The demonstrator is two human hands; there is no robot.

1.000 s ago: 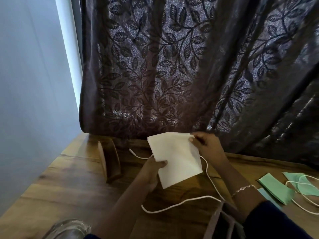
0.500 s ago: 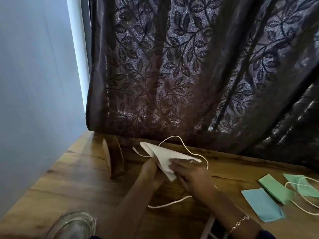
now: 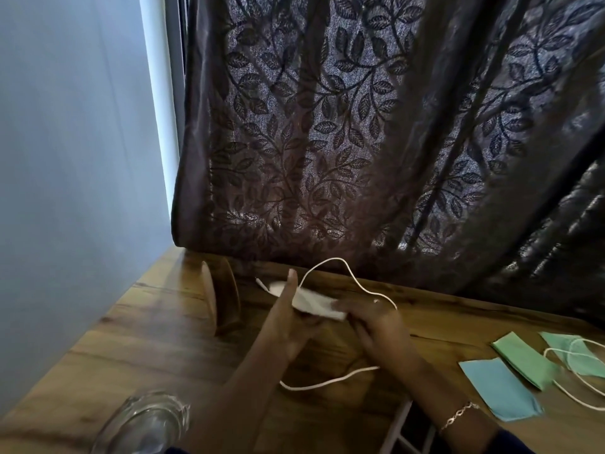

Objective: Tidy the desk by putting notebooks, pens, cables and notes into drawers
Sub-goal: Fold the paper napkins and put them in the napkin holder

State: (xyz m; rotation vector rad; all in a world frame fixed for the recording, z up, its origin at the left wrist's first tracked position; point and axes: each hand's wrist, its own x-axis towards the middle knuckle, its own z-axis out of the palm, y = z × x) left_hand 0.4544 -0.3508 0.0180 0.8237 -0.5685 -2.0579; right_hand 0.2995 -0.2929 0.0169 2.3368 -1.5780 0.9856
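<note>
One glass dish (image 3: 144,424) is seen, blurred, at the lower left of the counter (image 3: 131,339), and a wooden stand (image 3: 222,299) is set upright further back. Right of the stand, near the frame's centre, a folded white paper (image 3: 314,303) is held above the counter. It is pinched by the left hand (image 3: 288,326) between an outstretched thumb and the fingers beneath, and its right end is gripped by the curled fingers of the right hand (image 3: 376,326). A white cable (image 3: 330,383) is looped behind and below both hands. At the lower right a blue note (image 3: 497,388), green notes (image 3: 520,358) and a second cable (image 3: 576,399) are spread out. The paper is judged to be mid-fold. Next a drawer must be reached, though none can be clearly made out.
</note>
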